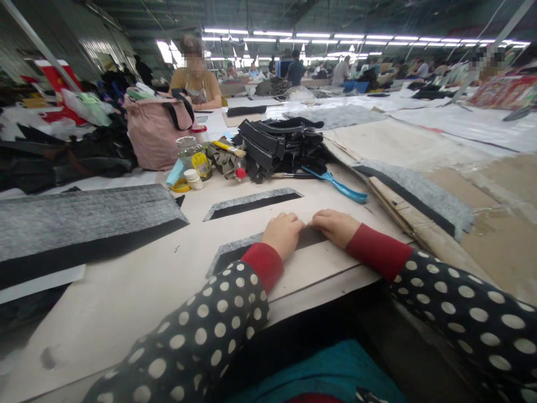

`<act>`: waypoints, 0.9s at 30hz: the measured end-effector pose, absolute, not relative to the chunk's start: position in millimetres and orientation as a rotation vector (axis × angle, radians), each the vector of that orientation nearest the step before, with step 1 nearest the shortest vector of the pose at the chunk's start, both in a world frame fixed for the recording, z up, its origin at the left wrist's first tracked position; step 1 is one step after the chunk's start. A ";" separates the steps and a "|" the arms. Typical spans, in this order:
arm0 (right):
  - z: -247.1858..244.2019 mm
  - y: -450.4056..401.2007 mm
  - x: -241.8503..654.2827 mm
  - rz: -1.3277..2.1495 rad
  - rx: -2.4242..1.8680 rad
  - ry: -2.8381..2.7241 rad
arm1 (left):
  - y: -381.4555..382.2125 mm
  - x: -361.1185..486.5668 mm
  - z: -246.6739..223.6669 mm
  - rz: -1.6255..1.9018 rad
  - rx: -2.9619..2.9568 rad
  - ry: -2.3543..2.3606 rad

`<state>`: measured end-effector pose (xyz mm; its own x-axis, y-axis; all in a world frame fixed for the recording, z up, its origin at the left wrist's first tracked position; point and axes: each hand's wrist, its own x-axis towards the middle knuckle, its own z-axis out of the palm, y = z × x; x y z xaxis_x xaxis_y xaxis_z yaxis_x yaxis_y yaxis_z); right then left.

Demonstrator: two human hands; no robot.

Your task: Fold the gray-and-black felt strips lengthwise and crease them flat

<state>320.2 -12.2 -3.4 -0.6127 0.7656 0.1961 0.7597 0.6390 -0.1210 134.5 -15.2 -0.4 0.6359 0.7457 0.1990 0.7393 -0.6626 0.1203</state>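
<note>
A black strip with a grey fuzzy edge (229,254) lies on the pale board in front of me. My left hand (284,232) is closed over its upper edge, fingers bent down and thumb side hidden. Close beside it, my right hand (333,225) pinches the strip's right end, and the fingertips of both hands almost meet. The hands cover part of the strip. A second strip of the same kind (254,204) lies flat just beyond, touched by neither hand.
A blue-handled brush (342,187) lies behind my right hand. Beyond are a stack of black pieces (277,145), a glass jar (188,146), a white tub (193,179) and a pink bag (153,131). Overlapping grey-black strips (84,215) lie left. A person (197,84) sits across the table.
</note>
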 end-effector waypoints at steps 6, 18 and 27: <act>8.3 -32.3 297.5 -0.223 -1.434 -2.789 | -21.3 133.9 6.4 0.251 2.975 1.168; 3.3 -29.7 309.1 -0.219 -1.547 -2.501 | 2.2 106.7 -5.4 0.523 2.601 1.216; 0.6 -23.4 288.2 0.164 -1.460 -2.460 | -5.6 113.3 -3.0 0.486 2.619 1.249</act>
<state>288.2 -23.4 0.6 -0.4526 0.8740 0.1770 0.8427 0.4841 -0.2356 113.3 -5.6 -3.0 0.5889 0.7813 0.2068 0.7158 -0.6230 0.3155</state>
